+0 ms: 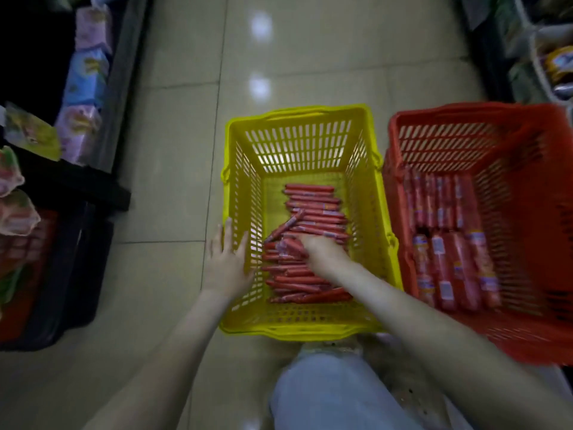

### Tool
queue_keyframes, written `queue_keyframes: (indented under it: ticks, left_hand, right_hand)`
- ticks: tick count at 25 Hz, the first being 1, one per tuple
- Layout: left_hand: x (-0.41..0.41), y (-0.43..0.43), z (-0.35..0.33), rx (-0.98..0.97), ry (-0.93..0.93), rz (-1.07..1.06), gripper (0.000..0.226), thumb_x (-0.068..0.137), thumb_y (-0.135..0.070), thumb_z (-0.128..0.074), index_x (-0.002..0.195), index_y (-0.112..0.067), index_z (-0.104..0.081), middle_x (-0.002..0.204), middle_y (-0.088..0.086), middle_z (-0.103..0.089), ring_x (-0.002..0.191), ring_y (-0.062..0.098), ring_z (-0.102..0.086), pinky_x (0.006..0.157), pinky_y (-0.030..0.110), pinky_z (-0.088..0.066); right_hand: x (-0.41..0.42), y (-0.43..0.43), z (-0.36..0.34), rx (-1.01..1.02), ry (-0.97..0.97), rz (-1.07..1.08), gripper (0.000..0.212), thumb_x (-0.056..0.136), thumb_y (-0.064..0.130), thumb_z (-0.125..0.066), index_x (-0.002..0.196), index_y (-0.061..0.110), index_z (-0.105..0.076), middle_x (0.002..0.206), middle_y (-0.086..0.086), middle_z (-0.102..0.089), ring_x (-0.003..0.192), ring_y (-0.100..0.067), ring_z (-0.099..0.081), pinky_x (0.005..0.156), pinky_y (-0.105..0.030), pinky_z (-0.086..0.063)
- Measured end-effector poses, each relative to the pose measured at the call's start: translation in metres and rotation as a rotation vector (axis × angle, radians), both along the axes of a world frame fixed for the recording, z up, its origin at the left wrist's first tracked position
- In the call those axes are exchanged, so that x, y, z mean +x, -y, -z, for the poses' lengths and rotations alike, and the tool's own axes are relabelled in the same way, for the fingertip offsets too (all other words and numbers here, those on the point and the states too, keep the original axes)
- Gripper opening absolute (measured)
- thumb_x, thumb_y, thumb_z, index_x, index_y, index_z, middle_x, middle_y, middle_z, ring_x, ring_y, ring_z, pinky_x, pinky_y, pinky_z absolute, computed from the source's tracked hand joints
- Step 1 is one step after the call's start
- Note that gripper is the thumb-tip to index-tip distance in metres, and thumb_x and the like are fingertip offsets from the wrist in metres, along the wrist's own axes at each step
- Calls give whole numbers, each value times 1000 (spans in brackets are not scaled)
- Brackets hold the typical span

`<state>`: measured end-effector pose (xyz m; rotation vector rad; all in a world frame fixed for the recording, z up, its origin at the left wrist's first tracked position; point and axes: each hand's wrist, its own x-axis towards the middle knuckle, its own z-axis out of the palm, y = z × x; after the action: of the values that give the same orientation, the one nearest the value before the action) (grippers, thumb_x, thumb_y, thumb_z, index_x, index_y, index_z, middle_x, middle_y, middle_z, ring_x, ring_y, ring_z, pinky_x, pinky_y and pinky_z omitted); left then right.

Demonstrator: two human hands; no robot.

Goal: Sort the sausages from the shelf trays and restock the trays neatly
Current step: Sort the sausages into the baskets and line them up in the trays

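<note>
Dozens of thin red sausages (pixel 313 212) lie stacked mostly crosswise in the yellow basket (pixel 384 243) on the tiled floor (pixel 173 150), a couple sitting skewed diagonally on top. Fatter red sausages (pixel 449 268) with pale labels fill the red basket (pixel 527 197) just beside it. Right hand (pixel 322 251) is down in the pile, fingers curled around a small bunch of the thin ones. Left hand (pixel 228 259) rests flat on the yellow basket's outer wall, fingers spread apart. Label writing is too blurry to read.
</note>
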<state>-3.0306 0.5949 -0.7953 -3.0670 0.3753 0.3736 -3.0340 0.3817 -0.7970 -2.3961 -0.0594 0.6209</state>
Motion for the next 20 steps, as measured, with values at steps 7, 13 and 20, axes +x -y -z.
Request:
queue_keyframes:
  ticks: [7,13,20]
  left_hand:
    - [-3,-9,26,-51,165,28,66,75,-29,-64,136,-6,-51,155,13,-28,141,35,-14,109,54,-31]
    - [-10,-5,10,-50,96,3,68,64,-31,-73,128,-10,-59,151,16,-34,139,33,-18,110,57,-24]
    - [-40,111,-120,-455,250,157,57,67,-27,-74,120,-9,-64,131,22,-56,125,39,-50,105,64,-27]
  right_hand:
    - [-19,-43,112,-484,-129,-453,100,86,50,-62,152,13,3,158,-9,-13,144,-28,-16,117,-49,-12]
    - [-21,-13,26,-318,-136,-244,78,94,24,-52,153,15,-2,158,-6,-11,145,-24,-11,115,-40,-17]
    - [-95,56,-167,-472,335,83,61,92,19,-52,147,8,-28,144,-9,-39,135,-26,-33,108,-36,-30]
